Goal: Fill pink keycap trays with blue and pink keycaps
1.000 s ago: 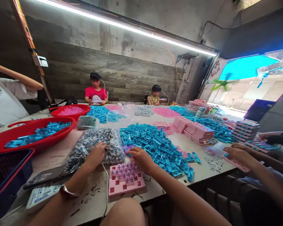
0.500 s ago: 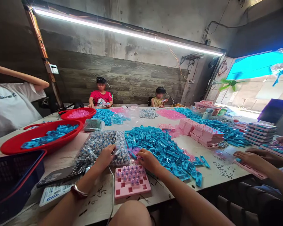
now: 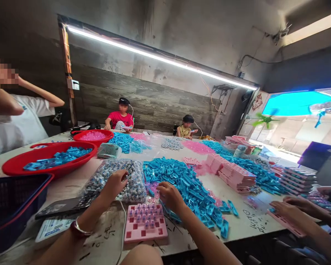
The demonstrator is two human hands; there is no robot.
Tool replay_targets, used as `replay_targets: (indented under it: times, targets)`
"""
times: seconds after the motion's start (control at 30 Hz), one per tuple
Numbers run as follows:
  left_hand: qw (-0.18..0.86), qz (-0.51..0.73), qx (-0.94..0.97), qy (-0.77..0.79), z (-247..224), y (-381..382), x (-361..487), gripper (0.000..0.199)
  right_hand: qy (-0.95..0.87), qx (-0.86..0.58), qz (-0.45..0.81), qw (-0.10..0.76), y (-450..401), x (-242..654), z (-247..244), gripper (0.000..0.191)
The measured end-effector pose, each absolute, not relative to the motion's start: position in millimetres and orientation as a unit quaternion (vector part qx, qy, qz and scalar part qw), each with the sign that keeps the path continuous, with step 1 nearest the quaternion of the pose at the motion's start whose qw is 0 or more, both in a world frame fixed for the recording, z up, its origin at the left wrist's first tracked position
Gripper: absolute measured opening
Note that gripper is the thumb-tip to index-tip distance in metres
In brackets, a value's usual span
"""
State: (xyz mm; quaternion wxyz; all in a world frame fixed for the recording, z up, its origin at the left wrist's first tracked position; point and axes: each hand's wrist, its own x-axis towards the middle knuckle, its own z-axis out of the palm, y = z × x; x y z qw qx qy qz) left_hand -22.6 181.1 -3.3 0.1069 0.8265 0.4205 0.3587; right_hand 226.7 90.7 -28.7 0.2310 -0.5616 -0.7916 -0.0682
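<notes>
My left hand (image 3: pixel 116 184) is over the open clear bag of small grey, white and blue pieces (image 3: pixel 99 176), its fingers curled down at the bag's right part. What those fingers hold, if anything, is hidden. My right hand (image 3: pixel 169 194) is closed at the left edge of the heap of blue rectangular cases (image 3: pixel 179 176), beside small clear pink pieces (image 3: pixel 153 188). Its fingertips are pressed together, and I cannot make out what is in them. Between my forearms lies a pink tray (image 3: pixel 146 235) with square holes; several clear cube-shaped pieces stand in its upper rows.
Red basins (image 3: pixel 8 162) and a dark basket (image 3: pixel 19 206) stand on the left. A phone (image 3: pixel 57 208) lies by my left forearm, and a white cable (image 3: pixel 123 228) runs beside the tray. Stacked pink trays (image 3: pixel 231 175) stand right. A co-worker's hands (image 3: pixel 284 209) are at the right edge.
The view has tilted and shifted, so the tray appears lower and further left. My left hand is slightly higher over the bag; my right hand stays beside the blue heap.
</notes>
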Motion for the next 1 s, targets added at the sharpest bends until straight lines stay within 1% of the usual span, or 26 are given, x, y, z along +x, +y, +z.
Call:
replay_targets:
  times: [0.1, 0.23, 0.37, 0.5, 0.57, 0.67, 0.8, 0.93, 1.0]
  targets:
    - [0.146, 0.365, 0.842, 0.369, 14.1, 166.1, -9.3, 0.008, -0.799, -0.546, -0.066, 0.244, 92.8, 228.5, -31.9, 0.029]
    - [0.234, 0.317, 0.871, 0.294, 23.1, 144.3, 23.1, 0.011, -0.794, -0.540, -0.053, 0.276, 97.3, 229.9, -36.3, 0.026]
    - [0.332, 0.237, 0.879, 0.248, 11.1, 125.9, 47.6, 0.017, -0.758, -0.559, -0.047, 0.333, 88.2, 238.5, -30.7, 0.031]
    - [0.382, 0.191, 0.877, 0.221, -5.7, 108.0, 54.6, 0.021, -0.727, -0.568, -0.035, 0.383, 60.7, 249.8, -21.7, 0.028]
    - [0.378, 0.179, 0.887, 0.194, -9.6, 100.9, 53.7, 0.022, -0.723, -0.554, -0.013, 0.412, 44.3, 252.8, -19.5, 0.026]
    - [0.334, 0.176, 0.915, 0.142, -11.7, 94.7, 50.7, 0.024, -0.729, -0.525, 0.028, 0.439, 23.4, 253.1, -20.3, 0.024]
    - [0.263, 0.201, 0.935, 0.126, -17.8, 90.8, 49.4, 0.021, -0.743, -0.517, 0.060, 0.421, 7.5, 248.1, -24.5, 0.025]
    - [0.234, 0.204, 0.940, 0.142, -24.7, 85.3, 51.2, 0.024, -0.754, -0.522, 0.074, 0.392, 1.9, 240.8, -25.8, 0.028]
    - [0.209, 0.203, 0.944, 0.152, -25.7, 82.6, 52.1, 0.021, -0.762, -0.519, 0.074, 0.381, 1.3, 238.7, -26.1, 0.028]
